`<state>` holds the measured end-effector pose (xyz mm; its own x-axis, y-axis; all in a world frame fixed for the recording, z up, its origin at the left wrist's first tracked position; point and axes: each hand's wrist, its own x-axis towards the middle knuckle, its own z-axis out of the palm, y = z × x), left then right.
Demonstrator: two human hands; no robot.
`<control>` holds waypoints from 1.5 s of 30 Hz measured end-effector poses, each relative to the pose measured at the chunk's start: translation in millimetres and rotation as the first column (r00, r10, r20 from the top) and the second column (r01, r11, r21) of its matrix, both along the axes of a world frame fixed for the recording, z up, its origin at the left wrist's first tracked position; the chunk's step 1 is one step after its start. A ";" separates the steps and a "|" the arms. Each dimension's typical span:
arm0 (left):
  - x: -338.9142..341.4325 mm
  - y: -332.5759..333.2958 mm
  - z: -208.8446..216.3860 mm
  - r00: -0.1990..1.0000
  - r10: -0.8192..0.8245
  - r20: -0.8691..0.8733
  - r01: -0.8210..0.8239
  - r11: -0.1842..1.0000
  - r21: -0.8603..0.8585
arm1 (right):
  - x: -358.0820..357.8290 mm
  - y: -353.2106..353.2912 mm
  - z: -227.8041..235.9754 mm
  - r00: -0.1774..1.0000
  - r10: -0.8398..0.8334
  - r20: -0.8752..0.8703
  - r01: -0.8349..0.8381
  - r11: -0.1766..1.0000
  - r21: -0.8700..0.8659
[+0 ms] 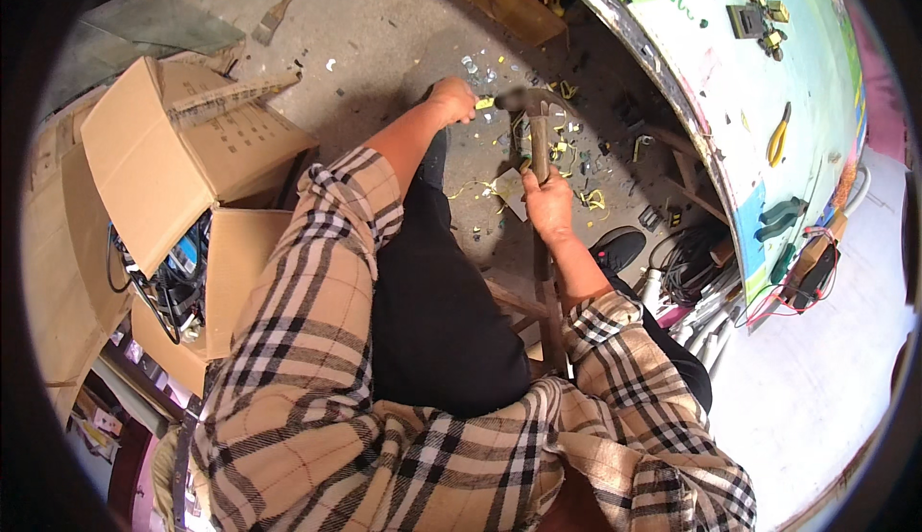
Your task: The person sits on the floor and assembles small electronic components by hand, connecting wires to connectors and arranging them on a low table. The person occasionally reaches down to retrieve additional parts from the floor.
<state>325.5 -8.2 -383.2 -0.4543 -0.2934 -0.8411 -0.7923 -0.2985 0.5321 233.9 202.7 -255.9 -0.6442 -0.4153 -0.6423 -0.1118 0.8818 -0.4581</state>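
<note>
My right hand (548, 207) is wrapped round the wooden handle of a hammer (540, 146). The hammer's dark head is at the far end, low over the littered floor, close to my left hand. My left hand (451, 102) is closed on a small yellow-green piece (484, 103), whose end sticks out toward the hammer head. I cannot make out what kind of piece it is. Around and beyond the hammer, broken bits of black, yellow and clear plastic (567, 162) lie scattered on the concrete.
An opened cardboard box (235, 273) with cables (178, 278) stands at my left. On the right, a round-edged tabletop (711, 81) bears yellow-handled pliers (779, 135), dark-green pliers (783, 215) and small electrical parts (759, 15). A brush (285, 6) lies on the far floor.
</note>
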 end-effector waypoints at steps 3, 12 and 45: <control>0.5 -3.2 1.9 1.000 0.019 0.012 -0.017 0.990 -0.139 | 0.5 -2.1 -1.9 0.997 0.065 -0.033 -0.065 0.998 0.014; 27.0 4.1 -20.3 0.953 0.298 -0.057 -0.282 0.797 -0.534 | 13.7 -36.2 22.5 0.961 0.247 -0.121 -0.261 0.958 -0.116; 38.6 -0.2 5.2 0.893 0.446 -0.055 -0.388 0.703 -0.596 | 10.0 -36.0 -8.7 0.890 0.450 -0.077 -0.451 0.892 0.007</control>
<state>364.2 -8.4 -378.0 -0.1014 -0.8746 -0.4742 -0.7127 -0.2687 0.6479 244.0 166.8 -264.6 -0.4322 -0.6788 -0.5937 -0.5302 0.7238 -0.4415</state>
